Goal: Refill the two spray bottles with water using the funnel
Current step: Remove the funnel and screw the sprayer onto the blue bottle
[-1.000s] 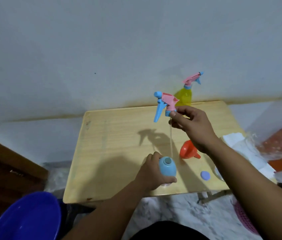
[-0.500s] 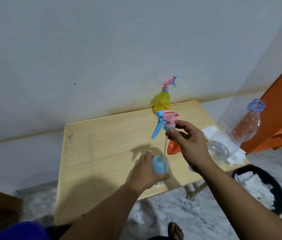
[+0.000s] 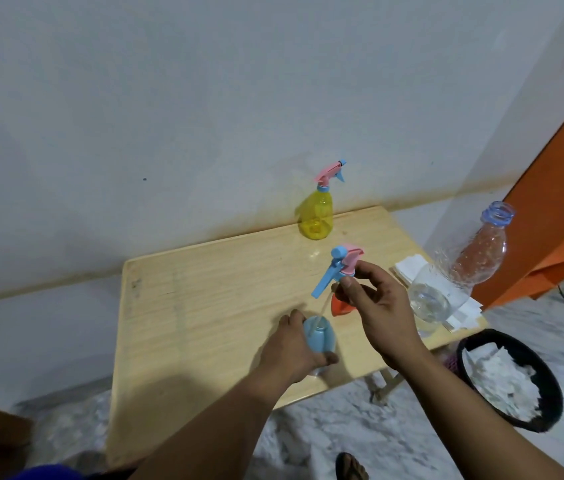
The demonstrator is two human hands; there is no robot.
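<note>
Standing under both hands: the wooden table [image 3: 204, 306], bare board reaching off to the left of the left hand [image 3: 294, 351].

Standing just right of the right hand [image 3: 382, 317], uncapped and partly full: the clear water bottle [image 3: 460, 271]. Probably heavy at the base and thin-walled, so giving under a squeeze; best taken around the middle.

Standing beyond both hands near the wall, sprayer screwed on: the yellow spray bottle [image 3: 317, 216], well apart from either hand.

Curling around the blue spray bottle [image 3: 320, 337]: the left hand, gripping the body and steadying it upright on the table at the near edge. Likely light, smooth plastic, tipping easily; gripping low on the body looks right.

Showing only as a sliver behind the right hand's fingers: the orange funnel [image 3: 341, 308], resting on the table, touched by neither hand as far as can be told. Rigid and light by the look of it; the rim is the place to take it.

Pinching the collar of the pink-and-blue sprayer head [image 3: 342, 265] between thumb and fingertips: the right hand, holding it above the blue bottle. Hanging from it, the thin dip tube [image 3: 320, 311], lower end inside the bottle's mouth. Bending readily, probably; handling by the collar, not the tube.
</note>
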